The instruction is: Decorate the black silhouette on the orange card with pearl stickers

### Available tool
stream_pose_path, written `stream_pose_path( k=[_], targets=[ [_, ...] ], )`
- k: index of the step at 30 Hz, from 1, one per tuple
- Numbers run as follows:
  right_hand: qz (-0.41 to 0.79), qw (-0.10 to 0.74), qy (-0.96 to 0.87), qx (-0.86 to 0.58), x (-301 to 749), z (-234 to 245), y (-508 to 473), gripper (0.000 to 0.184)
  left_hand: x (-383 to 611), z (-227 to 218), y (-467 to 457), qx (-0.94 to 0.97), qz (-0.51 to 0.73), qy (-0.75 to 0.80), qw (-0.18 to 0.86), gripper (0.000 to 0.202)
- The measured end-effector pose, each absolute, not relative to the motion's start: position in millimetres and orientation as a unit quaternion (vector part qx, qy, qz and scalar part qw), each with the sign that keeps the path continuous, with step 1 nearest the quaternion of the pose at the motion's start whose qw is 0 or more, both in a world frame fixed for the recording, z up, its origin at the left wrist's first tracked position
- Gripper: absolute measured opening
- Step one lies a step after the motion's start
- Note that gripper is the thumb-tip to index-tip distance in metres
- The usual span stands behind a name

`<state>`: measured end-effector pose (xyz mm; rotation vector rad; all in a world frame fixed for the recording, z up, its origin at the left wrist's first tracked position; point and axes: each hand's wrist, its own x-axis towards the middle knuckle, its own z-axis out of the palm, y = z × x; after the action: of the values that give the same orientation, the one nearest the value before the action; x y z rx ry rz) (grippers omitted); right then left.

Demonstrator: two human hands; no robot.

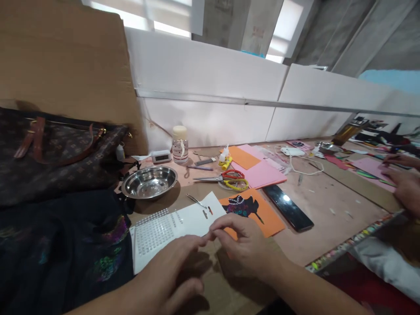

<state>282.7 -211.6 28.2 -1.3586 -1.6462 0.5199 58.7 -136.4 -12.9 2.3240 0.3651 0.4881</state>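
Observation:
My right hand is closed in a pinch, its thumb and forefinger pressed together; anything between them is too small to make out. My left hand is open beside it, thumb apart, its fingertips close to the right fingertips. Under and beyond the hands lies a white sheet of stick-on pearls, with rows filled on its left part. Tweezers rest on its upper edge. Partly behind my right hand is an orange card bearing a black cut-out shape trimmed with pearls and shiny purple bits.
A steel bowl, scissors, glue bottles and a jar stand behind the sheet. To the right lies a phone. A handbag and dark cloth fill the left. Another person's hand works at far right.

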Motion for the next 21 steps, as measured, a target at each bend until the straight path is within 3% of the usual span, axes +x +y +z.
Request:
stream_pose_path(
  k=[4, 8, 11, 15, 21],
  targets=[
    [0.178, 0.401, -0.661, -0.609, 334, 28, -238, 0.017, 58, -5, -137, 0.983, 0.106, 0.061, 0.134, 0.075],
    [0.172, 0.305, -0.66, -0.665, 363, 2, -257, 0.013, 52, -9, -125, 0.989, 0.104, 0.086, 0.057, 0.1],
    [0.171, 0.283, -0.653, -0.682, 354, -16, -259, 0.016, 45, -17, -110, 0.984, 0.133, 0.12, 0.01, 0.101],
    [0.191, 0.316, -0.656, -0.658, 321, -20, -259, 0.019, 48, -16, -101, 0.979, 0.138, 0.141, -0.059, 0.089],
    [0.234, 0.328, -0.66, -0.634, 302, -6, -253, 0.018, 59, -5, -141, 0.983, 0.13, 0.125, -0.04, 0.035]
  ],
)
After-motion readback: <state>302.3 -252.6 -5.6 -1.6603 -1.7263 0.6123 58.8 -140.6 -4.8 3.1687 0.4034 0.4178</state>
